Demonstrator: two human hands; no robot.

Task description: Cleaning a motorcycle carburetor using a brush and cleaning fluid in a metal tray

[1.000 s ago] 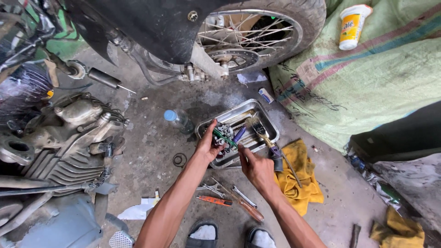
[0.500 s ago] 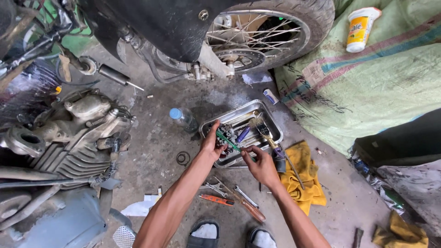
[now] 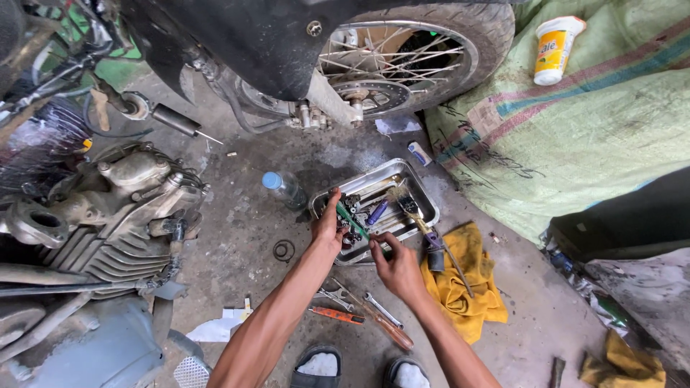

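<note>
A view looked straight down from a person's head onto a grimy concrete workshop floor. Both bare arms reached forward from the near edge to a shallow metal tray (image 3: 424,197) lying in the middle of the floor, placed there, it seemed, to keep small greasy parts together. The left hand (image 3: 327,224) rested on the tray's near-left rim, fingers curled over a dark cluster of small engine parts (image 3: 350,208); whether it gripped them or only steadied them could not be told. The right hand (image 3: 394,267), just near of the tray, pinched the handle end of a green-handled tool (image 3: 353,221) whose far end pointed into that cluster, probably so the left hand could brace the part while the tool worked on it. A brush (image 3: 407,204) and a blue-handled tool (image 3: 376,213) lay in the tray too.

Right of the tray lay a crumpled yellow rag (image 3: 460,287). Spanners and an orange-handled screwdriver (image 3: 338,315) lay on the floor between the arms, within easy reach. A small plastic bottle with a blue cap (image 3: 282,188) stood just left of the tray. A finned engine block (image 3: 108,223) sat at the far left, and a spoked motorcycle wheel (image 3: 402,65) stood beyond the tray. A green woven sack (image 3: 575,136) covered the right side, with a white and yellow cup (image 3: 555,49) on it. Two sandalled feet showed at the near edge.
</note>
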